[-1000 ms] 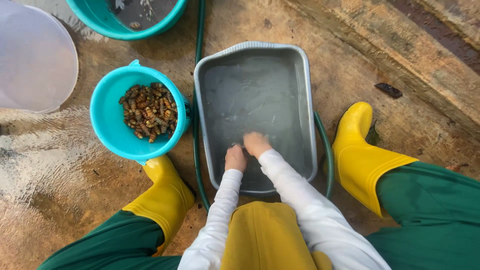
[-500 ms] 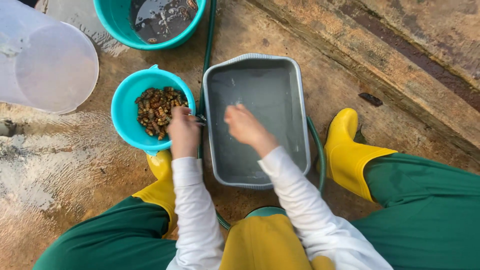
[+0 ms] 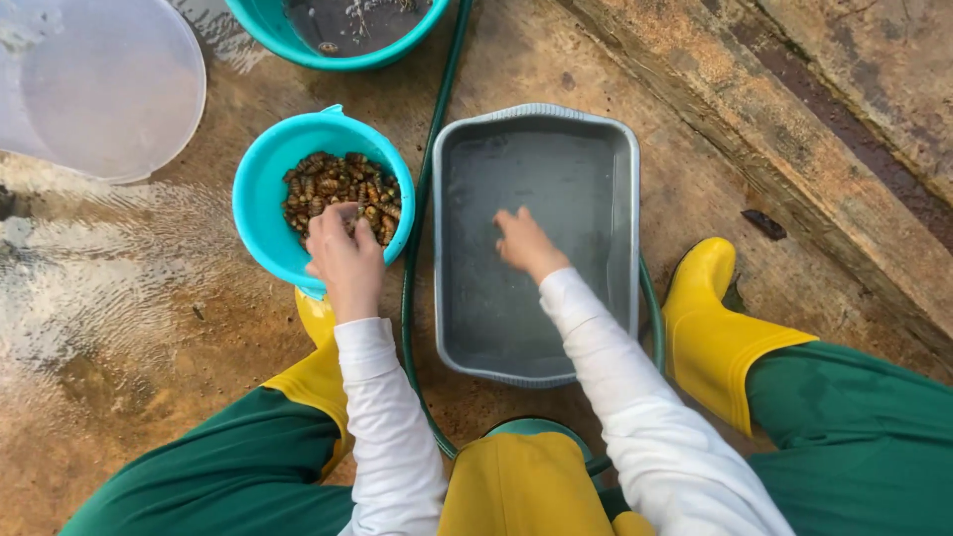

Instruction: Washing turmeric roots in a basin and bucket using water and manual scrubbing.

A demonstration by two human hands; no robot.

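Here, low in the frame, the person's green trousers and white sleeves fill the foreground, with a yellow rubber boot at lower right beside the tub. The left hand sits at the near rim of the small turquoise plastic bucket, left of centre, fingers curled down among the brown ridged grubs piled inside; whether it pinches any I cannot tell. The right hand hangs loosely open over the grey rectangular plastic tub at centre, holding nothing visible. A thin green hose runs between bucket and tub. The ground is wet, so the light bucket could tip or slide if the left hand presses on its rim, spilling grubs. Farther up, a larger turquoise basin and a translucent white tub stand at the frame's upper edge.
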